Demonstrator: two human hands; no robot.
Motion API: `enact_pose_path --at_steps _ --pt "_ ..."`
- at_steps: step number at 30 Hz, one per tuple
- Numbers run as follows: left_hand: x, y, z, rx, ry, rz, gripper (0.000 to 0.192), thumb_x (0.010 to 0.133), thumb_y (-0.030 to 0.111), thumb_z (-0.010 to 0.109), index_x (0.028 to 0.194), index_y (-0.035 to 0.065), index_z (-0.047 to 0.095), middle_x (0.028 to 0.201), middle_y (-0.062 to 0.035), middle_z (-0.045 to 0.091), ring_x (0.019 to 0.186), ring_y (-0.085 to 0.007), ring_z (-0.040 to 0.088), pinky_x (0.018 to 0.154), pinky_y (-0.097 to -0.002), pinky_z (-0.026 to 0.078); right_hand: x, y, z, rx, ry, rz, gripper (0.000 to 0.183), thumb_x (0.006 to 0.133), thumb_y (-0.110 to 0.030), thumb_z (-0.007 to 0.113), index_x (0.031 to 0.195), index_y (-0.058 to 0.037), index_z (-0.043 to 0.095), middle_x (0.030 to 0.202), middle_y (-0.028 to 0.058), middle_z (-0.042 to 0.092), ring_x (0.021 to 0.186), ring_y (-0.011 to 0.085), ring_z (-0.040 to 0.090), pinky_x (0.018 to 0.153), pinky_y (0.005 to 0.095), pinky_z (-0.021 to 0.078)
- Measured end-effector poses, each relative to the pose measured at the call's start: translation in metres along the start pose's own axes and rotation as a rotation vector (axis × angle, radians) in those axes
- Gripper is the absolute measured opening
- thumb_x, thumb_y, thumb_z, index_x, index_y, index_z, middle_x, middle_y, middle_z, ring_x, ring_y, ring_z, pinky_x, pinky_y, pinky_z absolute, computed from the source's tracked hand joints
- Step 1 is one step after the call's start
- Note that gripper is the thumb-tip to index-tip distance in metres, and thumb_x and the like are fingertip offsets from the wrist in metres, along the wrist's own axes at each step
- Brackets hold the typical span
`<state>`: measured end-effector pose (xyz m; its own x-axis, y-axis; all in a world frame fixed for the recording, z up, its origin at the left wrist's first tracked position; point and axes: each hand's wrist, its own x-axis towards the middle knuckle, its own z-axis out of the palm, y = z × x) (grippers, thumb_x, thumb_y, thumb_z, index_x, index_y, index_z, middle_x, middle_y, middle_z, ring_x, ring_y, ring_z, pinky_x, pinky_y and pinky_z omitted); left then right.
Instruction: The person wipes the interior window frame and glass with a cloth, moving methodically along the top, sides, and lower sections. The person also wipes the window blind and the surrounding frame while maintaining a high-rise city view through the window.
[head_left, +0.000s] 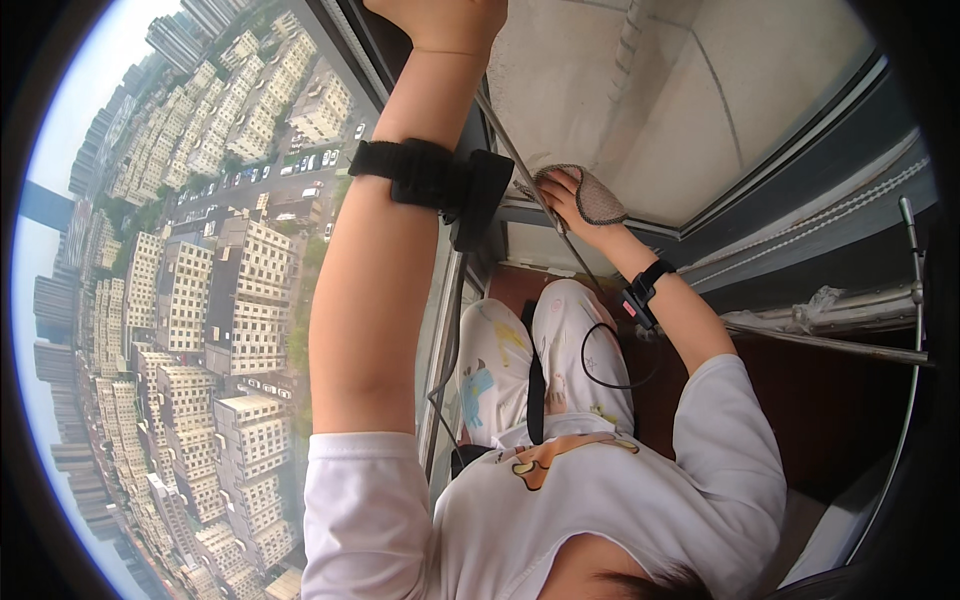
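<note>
My left hand (446, 19) is raised at the top edge beside the dark window frame; its fingers are cut off, so what it touches is hidden. My right hand (568, 204) holds a grey-brown cloth (600, 201) with a dark stitched edge, low against the glass pane (622, 142) by its bottom frame. Part of the cloth folds over the back of that hand. A thin metal rod (514, 142) slants past the fingertips. Both forearms wear black straps with small devices.
A window (300, 225) at the left looks down on tall buildings and parked cars. My bent knees are below the pane. At the right are a metal drying rack (832, 345) with crumpled clear plastic, and white beaded cords (810, 217). A black cable (585, 352) loops by my knee.
</note>
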<state>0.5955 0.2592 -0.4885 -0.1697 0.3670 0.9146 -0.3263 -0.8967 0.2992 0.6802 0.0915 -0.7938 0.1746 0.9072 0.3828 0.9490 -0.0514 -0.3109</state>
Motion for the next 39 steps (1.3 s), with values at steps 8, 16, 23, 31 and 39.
enact_pose_path --at_steps 8,16,23,31,39 --pt "0.002 -0.031 0.008 0.298 0.123 0.484 0.048 0.095 0.021 0.036 0.137 0.0028 0.048 0.126 -0.0242 0.058 0.110 -0.0367 0.061 0.087 -0.0375 0.051 -0.079 0.048 -0.028 -0.797 0.409 0.209 0.051 0.091 -0.027 0.057 0.138 -0.0111 0.046 0.117 0.0178 0.058 0.118 0.0464 0.042 0.104 0.0698 0.0126" --pt "0.002 -0.005 -0.003 0.025 0.001 -0.062 0.046 0.098 0.025 0.035 0.135 0.0026 0.051 0.121 -0.0197 0.063 0.103 -0.0297 0.066 0.081 -0.0326 0.053 -0.090 0.036 -0.011 -0.495 0.744 0.600 0.062 0.098 -0.026 0.038 0.148 0.0023 0.015 0.154 0.0295 -0.004 0.139 0.0543 -0.006 0.111 0.0642 0.0002" --pt "0.000 -0.007 0.004 0.269 0.154 0.489 0.046 0.098 0.025 0.035 0.135 0.0028 0.050 0.121 -0.0187 0.063 0.102 -0.0305 0.066 0.080 -0.0327 0.053 -0.121 0.030 0.036 0.174 1.022 0.757 0.062 0.099 -0.028 0.044 0.149 -0.0021 0.019 0.157 0.0225 0.007 0.145 0.0346 0.010 0.116 0.0442 0.0164" --pt "-0.032 -0.013 0.017 0.102 0.074 0.474 0.049 0.099 0.029 0.034 0.135 -0.0012 0.047 0.138 -0.0243 0.048 0.132 -0.0399 0.042 0.107 -0.0430 0.034 -0.133 -0.037 0.011 1.432 1.273 0.805 0.043 0.100 -0.038 0.042 0.134 -0.0113 0.042 0.132 0.0059 0.049 0.127 0.0224 0.044 0.109 0.0411 0.0323" --pt "-0.162 0.002 -0.008 0.025 -0.227 0.403 0.040 0.093 0.027 0.036 0.112 0.0005 0.061 0.115 -0.0134 0.063 0.106 -0.0272 0.054 0.094 -0.0361 0.036 -0.179 -0.041 0.047 1.882 1.054 0.609 0.034 0.100 -0.038 0.039 0.115 -0.0118 0.054 0.119 0.0068 0.057 0.110 0.0247 0.055 0.097 0.0424 0.0439"
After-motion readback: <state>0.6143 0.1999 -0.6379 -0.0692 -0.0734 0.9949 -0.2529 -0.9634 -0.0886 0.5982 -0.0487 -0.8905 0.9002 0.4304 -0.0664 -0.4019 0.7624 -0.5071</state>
